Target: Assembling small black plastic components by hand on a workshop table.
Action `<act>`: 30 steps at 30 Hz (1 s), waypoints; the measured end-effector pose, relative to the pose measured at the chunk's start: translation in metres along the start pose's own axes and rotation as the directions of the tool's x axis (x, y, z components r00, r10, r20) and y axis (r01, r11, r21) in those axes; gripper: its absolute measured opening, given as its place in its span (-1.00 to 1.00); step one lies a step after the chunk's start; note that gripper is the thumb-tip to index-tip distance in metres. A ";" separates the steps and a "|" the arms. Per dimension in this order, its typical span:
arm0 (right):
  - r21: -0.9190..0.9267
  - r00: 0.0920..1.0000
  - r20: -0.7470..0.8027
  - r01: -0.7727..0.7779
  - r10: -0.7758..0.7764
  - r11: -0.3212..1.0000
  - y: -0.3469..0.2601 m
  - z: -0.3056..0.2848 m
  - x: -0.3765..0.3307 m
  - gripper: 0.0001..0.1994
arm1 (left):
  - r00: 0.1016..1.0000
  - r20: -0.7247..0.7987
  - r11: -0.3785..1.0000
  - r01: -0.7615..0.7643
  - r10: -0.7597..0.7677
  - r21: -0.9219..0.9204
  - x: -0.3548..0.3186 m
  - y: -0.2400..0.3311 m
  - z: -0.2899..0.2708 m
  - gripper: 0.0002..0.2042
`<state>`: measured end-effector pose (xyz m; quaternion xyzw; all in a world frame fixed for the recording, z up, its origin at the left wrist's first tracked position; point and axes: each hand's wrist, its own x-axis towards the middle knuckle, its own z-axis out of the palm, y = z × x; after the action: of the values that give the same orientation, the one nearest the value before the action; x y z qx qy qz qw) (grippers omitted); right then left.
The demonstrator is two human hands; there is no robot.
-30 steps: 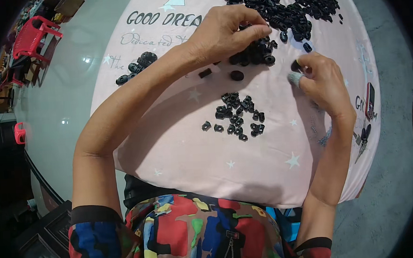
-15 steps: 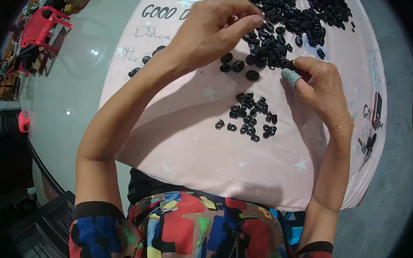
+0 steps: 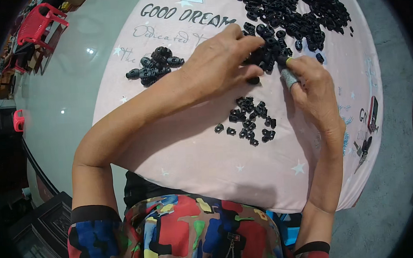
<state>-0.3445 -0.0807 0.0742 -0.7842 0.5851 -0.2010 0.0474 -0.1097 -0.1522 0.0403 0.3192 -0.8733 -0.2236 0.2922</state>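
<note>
Black parts (image 3: pixel 271 45) lie near two hands (image 3: pixel 218 63) wearing one grey fingerstall (image 3: pixel 289 79).

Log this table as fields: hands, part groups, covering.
Left hand: thumb and forefinger parted, beside pile of rounded black plastic-looking parts
Right hand: fingertips at that pile; grip unclear
Front: cluster of small, angular black plastic-looking pieces
Left: clump of rounded black plastic-looking pieces
Far: broad black heap of plastic-looking parts
Covering: pale pink, star-printed fabric cloth

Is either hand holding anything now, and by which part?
The left hand is open, nothing visibly held. The right hand is at the pile of small black rounded plastic pieces; whether it grips one, and where, cannot be told.
</note>
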 end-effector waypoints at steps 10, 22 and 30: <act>0.048 0.965 -0.092 -0.243 0.246 0.969 0.026 -0.013 0.000 -0.80 | 0.999 -0.046 0.995 -0.021 0.026 0.099 0.027 0.000 0.011 -0.47; -0.105 0.986 -0.167 -0.044 0.026 0.994 0.042 0.001 0.002 -0.69 | 0.957 -0.062 0.928 -0.256 0.282 0.271 0.047 0.009 0.028 -0.58; -0.101 0.985 -0.168 0.010 -0.027 0.995 0.038 0.003 0.003 -0.69 | 0.976 -0.089 0.964 -0.178 0.199 0.198 0.043 0.001 0.019 -0.67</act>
<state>-0.3773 -0.0954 0.0605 -0.7709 0.5893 -0.2377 -0.0436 -0.1491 -0.1774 0.0431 0.2726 -0.8999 -0.0932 0.3275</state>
